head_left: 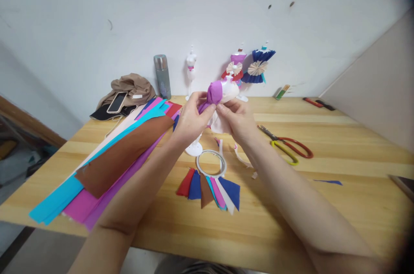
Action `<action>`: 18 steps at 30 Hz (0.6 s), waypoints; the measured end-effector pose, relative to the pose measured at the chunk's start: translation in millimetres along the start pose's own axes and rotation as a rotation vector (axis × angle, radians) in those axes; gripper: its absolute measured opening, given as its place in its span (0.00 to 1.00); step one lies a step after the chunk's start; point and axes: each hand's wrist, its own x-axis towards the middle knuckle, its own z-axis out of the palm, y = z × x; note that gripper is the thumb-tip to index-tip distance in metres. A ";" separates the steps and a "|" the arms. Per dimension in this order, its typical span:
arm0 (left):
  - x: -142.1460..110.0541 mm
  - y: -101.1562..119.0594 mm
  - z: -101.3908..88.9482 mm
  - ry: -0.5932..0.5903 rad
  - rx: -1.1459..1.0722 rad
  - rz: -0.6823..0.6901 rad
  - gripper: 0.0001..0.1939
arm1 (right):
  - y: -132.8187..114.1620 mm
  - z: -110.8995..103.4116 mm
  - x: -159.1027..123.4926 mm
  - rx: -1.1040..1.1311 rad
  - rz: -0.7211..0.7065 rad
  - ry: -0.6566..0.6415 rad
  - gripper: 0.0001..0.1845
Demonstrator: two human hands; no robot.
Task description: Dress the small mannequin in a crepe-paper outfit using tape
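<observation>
A small white mannequin (pixel 230 89) is held between my two hands above the middle of the table, tilted. Purple crepe paper (pixel 215 92) covers one side of its bust. My left hand (pixel 193 113) is closed, thumb and fingers pinching the purple paper against the figure. My right hand (pixel 238 115) is closed round the mannequin's other side, its thumb pressing at the front near the left thumb. Below the hands hangs a pale piece of paper (pixel 220 125); the mannequin's round white base (pixel 194 149) shows under my left hand.
Left lie long coloured paper strips (pixel 124 153), with a cloth (pixel 132 86), a phone (pixel 117 102) and a flask (pixel 162 76) behind. A tape roll (pixel 198 163) with short strips is in front. Scissors (pixel 291 147) lie right. Dressed mannequins (pixel 258 67) and a plain one (pixel 191 67) stand by the wall.
</observation>
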 end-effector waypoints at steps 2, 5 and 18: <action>0.8 -0.3 0.3 0.046 0.035 -0.020 0.11 | 1.1 -0.1 0.8 0.059 0.012 0.012 0.20; 2.0 0.9 -0.5 0.057 0.069 -0.049 0.12 | 3.3 -0.2 2.1 0.135 0.007 0.017 0.21; 2.1 12.6 -6.8 -0.076 -0.026 -0.047 0.21 | 14.5 -7.4 5.9 0.173 -0.016 -0.004 0.17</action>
